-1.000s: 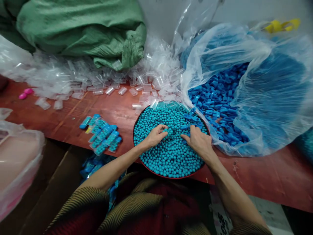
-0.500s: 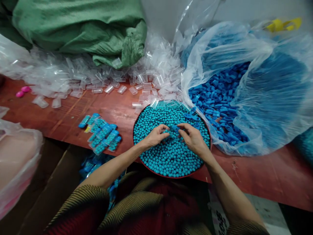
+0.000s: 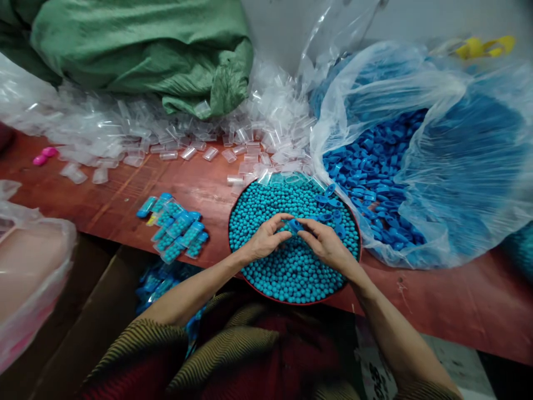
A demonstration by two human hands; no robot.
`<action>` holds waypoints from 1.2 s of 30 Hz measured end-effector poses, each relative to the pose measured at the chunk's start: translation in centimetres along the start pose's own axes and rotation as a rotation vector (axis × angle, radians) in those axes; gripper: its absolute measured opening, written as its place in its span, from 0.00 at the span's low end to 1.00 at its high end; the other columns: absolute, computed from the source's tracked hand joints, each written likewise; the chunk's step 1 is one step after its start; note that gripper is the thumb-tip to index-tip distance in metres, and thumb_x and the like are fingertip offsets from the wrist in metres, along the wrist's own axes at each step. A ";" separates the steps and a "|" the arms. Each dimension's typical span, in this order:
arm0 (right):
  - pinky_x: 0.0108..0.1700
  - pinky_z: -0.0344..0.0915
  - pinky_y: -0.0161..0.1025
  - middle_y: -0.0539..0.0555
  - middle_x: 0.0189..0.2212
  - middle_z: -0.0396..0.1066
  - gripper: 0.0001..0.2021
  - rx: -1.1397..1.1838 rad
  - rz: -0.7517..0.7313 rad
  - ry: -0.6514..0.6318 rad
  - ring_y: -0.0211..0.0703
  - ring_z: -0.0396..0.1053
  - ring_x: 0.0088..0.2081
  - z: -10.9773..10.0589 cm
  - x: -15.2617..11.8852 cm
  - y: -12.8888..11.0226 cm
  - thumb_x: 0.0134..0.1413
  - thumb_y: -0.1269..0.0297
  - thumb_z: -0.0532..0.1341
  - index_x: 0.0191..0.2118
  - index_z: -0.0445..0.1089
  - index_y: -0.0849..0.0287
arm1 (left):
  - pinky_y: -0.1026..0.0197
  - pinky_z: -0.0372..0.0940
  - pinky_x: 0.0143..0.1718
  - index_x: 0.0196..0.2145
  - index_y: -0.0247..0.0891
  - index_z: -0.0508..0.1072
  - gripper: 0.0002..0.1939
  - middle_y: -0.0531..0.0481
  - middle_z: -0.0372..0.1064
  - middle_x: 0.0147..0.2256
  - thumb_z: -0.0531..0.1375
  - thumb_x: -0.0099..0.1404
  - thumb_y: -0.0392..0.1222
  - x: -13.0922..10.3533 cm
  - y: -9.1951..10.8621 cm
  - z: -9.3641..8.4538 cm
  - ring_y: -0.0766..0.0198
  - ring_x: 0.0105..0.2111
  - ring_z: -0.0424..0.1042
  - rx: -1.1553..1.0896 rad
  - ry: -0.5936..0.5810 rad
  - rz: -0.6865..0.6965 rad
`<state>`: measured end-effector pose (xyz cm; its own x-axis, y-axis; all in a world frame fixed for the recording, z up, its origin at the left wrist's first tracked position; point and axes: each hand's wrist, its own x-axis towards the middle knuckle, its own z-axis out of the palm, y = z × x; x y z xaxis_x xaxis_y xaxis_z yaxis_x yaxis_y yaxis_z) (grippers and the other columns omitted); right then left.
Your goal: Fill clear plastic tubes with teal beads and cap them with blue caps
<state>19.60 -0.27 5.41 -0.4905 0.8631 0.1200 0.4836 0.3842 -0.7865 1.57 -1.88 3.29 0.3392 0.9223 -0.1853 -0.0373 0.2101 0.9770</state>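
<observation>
My left hand (image 3: 270,240) is closed in a pinch around a small clear plastic tube (image 3: 285,226), mostly hidden by the fingers, with teal showing through it. Between the fingertips of my right hand (image 3: 327,243) is a blue plastic cap (image 3: 296,225), which meets the tube's end. Both hands hover over a round tray (image 3: 230,236) with a dark red rim, full of teal beads (image 3: 291,275). Several loose blue caps (image 3: 328,215) lie on the beads at the tray's right side.
Filled, capped tubes (image 3: 180,226) lie grouped left of the tray. Empty clear tubes (image 3: 169,155) are heaped along the back beneath a green sack (image 3: 141,50). At right an open plastic bag (image 3: 462,166) holds blue caps (image 3: 375,178). Two pink pieces (image 3: 45,156) rest at far left.
My two hands have come closer together, and the blue cap in my right fingers now meets the tube in my left. The whole view has shifted slightly.
</observation>
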 end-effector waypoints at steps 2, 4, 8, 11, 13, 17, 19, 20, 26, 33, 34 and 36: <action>0.33 0.66 0.37 0.51 0.27 0.70 0.15 0.070 0.069 -0.038 0.40 0.67 0.29 0.0 -0.1 0.0 0.59 0.62 0.53 0.50 0.68 0.57 | 0.70 0.56 0.18 0.51 0.40 0.60 0.23 0.53 0.64 0.32 0.58 0.59 0.43 -0.2 0.3 0.1 0.74 0.20 0.59 0.012 0.001 -0.004; 0.30 0.65 0.35 0.49 0.26 0.70 0.17 0.098 0.104 -0.061 0.38 0.66 0.26 -0.1 0.0 0.0 0.60 0.61 0.52 0.51 0.68 0.57 | 0.70 0.58 0.20 0.52 0.40 0.60 0.23 0.53 0.64 0.33 0.57 0.59 0.42 -0.3 0.6 0.2 0.74 0.22 0.60 0.017 0.004 0.010; 0.31 0.65 0.35 0.49 0.25 0.71 0.17 0.045 0.095 -0.070 0.38 0.66 0.26 -0.3 0.1 0.0 0.58 0.61 0.53 0.49 0.70 0.58 | 0.69 0.59 0.22 0.54 0.40 0.60 0.25 0.51 0.66 0.37 0.56 0.59 0.41 -0.5 0.8 0.5 0.72 0.23 0.60 0.028 0.019 0.037; 0.29 0.64 0.35 0.49 0.23 0.71 0.17 0.025 0.086 -0.059 0.38 0.66 0.25 -0.5 0.1 -0.2 0.58 0.60 0.54 0.48 0.72 0.58 | 0.68 0.58 0.22 0.54 0.41 0.62 0.24 0.49 0.67 0.40 0.56 0.59 0.41 -0.7 0.5 0.7 0.72 0.24 0.60 0.054 0.060 0.067; 0.28 0.63 0.34 0.49 0.23 0.71 0.16 0.010 0.059 -0.076 0.38 0.66 0.24 -0.7 0.0 -0.2 0.58 0.59 0.53 0.46 0.73 0.59 | 0.68 0.58 0.23 0.52 0.40 0.64 0.22 0.51 0.66 0.37 0.56 0.59 0.41 -0.8 0.4 0.9 0.73 0.23 0.59 0.073 0.077 0.088; 0.30 0.64 0.35 0.50 0.24 0.73 0.16 -0.028 0.000 -0.092 0.39 0.67 0.25 -0.2 -0.3 -0.1 0.59 0.60 0.52 0.44 0.74 0.59 | 0.68 0.58 0.23 0.47 0.39 0.66 0.16 0.55 0.62 0.28 0.55 0.60 0.39 -1.0 0.1 1.4 0.72 0.22 0.58 0.136 0.117 0.081; 0.32 0.66 0.36 0.52 0.26 0.73 0.16 -0.047 -0.019 -0.066 0.41 0.69 0.28 0.6 -0.4 0.0 0.60 0.61 0.51 0.43 0.74 0.59 | 0.67 0.59 0.25 0.45 0.38 0.66 0.14 0.54 0.62 0.28 0.54 0.61 0.39 -1.0 0.0 1.8 0.71 0.24 0.59 0.162 0.182 0.081; 0.34 0.67 0.37 0.53 0.27 0.74 0.16 -0.056 -0.030 -0.049 0.42 0.70 0.30 1.0 -0.3 0.1 0.60 0.61 0.50 0.42 0.74 0.58 | 0.67 0.60 0.26 0.44 0.38 0.66 0.13 0.54 0.63 0.29 0.54 0.61 0.39 -1.0 0.0 2.1 0.70 0.25 0.60 0.171 0.222 0.085; 0.39 0.69 0.40 0.53 0.32 0.72 0.15 0.039 -0.026 -0.053 0.43 0.70 0.35 -0.2 0.1 0.7 0.59 0.59 0.53 0.47 0.72 0.56 | 0.69 0.58 0.18 0.46 0.39 0.63 0.14 0.56 0.60 0.27 0.54 0.61 0.40 -0.6 0.6 1.6 0.73 0.20 0.61 0.099 0.152 0.036; 0.33 0.71 0.41 0.52 0.34 0.72 0.22 0.520 0.256 -0.014 0.37 0.70 0.28 -2.6 0.5 0.9 0.47 0.56 0.64 0.49 0.69 0.58 | 0.69 0.58 0.16 0.49 0.41 0.58 0.18 0.55 0.63 0.31 0.54 0.62 0.43 -1.4 1.4 0.5 0.73 0.17 0.63 0.029 0.033 -0.050; 0.34 0.71 0.42 0.52 0.34 0.73 0.24 0.526 0.264 0.052 0.38 0.71 0.29 -2.2 0.5 0.6 0.46 0.56 0.64 0.50 0.69 0.58 | 0.69 0.59 0.17 0.51 0.41 0.58 0.20 0.54 0.63 0.31 0.54 0.62 0.43 -1.6 1.5 0.7 0.74 0.18 0.62 0.051 0.028 -0.036; 0.38 0.71 0.44 0.53 0.33 0.75 0.24 0.473 0.248 0.167 0.42 0.72 0.33 -1.2 0.6 -0.1 0.47 0.56 0.64 0.51 0.68 0.58 | 0.67 0.62 0.22 0.56 0.41 0.55 0.24 0.52 0.65 0.34 0.54 0.63 0.41 -1.8 1.8 1.2 0.72 0.21 0.62 0.110 0.031 0.020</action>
<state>20.14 0.60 6.32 -0.2634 0.9639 -0.0393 0.1734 0.0072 -0.9848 2.05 -3.53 5.55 0.3100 0.9359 -0.1673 0.0606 0.1562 0.9859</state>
